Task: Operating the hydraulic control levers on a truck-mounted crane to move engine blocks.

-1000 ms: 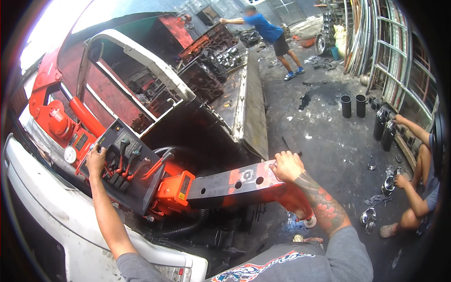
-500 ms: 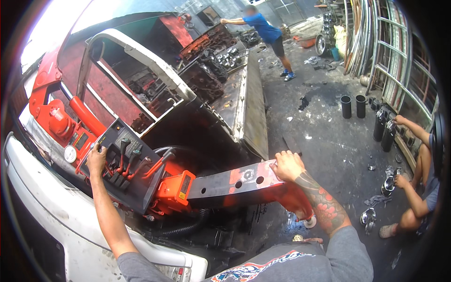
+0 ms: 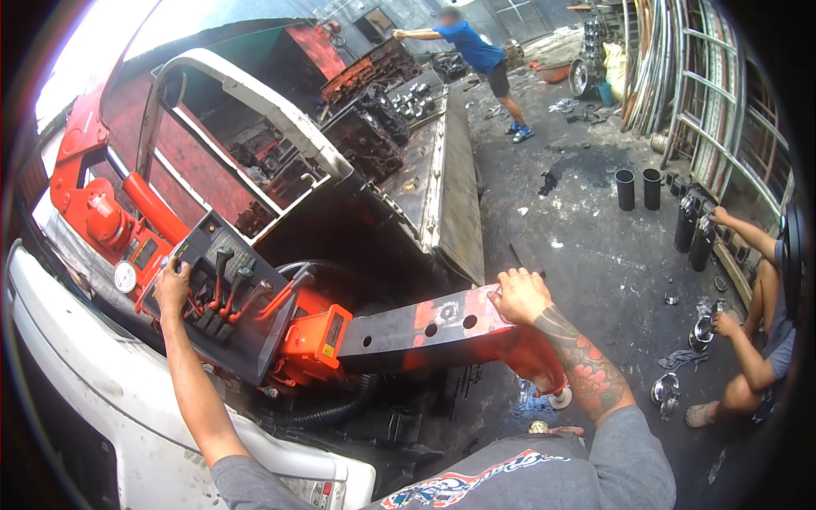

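Observation:
My left hand (image 3: 172, 285) grips a lever at the left end of a dark control panel (image 3: 223, 297) with several red-tipped levers, mounted on an orange crane base. My right hand (image 3: 520, 295) rests on the far end of a black and orange steel outrigger beam (image 3: 429, 333), fingers curled over its top edge. The beam sticks out sideways from an orange housing (image 3: 316, 342) under the panel. A black corrugated hose (image 3: 327, 414) hangs below it.
A truck bed (image 3: 442, 178) loaded with rusty engine blocks lies ahead. A person in a blue shirt (image 3: 476, 51) stands at its far end. At the right a squatting person (image 3: 756, 340) handles metal parts near black cylinders (image 3: 637, 189). Oily concrete floor lies between.
Nothing clear has changed; both hands stay on the lever and on the beam. The person in blue has shifted slightly.

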Tool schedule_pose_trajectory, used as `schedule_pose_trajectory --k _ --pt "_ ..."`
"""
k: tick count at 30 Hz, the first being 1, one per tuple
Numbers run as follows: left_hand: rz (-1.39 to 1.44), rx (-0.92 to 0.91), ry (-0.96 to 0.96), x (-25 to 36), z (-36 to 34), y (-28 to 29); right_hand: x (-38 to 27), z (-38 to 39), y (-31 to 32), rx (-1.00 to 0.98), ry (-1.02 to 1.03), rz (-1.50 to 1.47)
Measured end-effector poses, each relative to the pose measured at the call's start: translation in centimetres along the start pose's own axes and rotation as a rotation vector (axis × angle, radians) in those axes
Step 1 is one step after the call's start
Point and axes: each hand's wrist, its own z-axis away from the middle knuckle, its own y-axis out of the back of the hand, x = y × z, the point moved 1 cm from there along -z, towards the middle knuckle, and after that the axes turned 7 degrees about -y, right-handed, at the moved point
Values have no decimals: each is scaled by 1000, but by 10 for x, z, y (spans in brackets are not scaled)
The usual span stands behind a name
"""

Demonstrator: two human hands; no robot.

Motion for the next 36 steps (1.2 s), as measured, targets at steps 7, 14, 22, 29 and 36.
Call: schedule_pose_trajectory --k 7,14,22,29,36 --pt "8 -1 -11 1 1 2 0 -1 0 11 -28 14" --pt "44 27 -59 3 1 2 -1 0 0 57 15 -4" --pt "24 40 -27 8 4 5 -2 1 5 9 -32 17" --pt "51 10 -39 10 4 7 0 0 0 -30 -17 -5" --pt "21 -8 20 9 6 7 2 1 -4 86 30 -11"
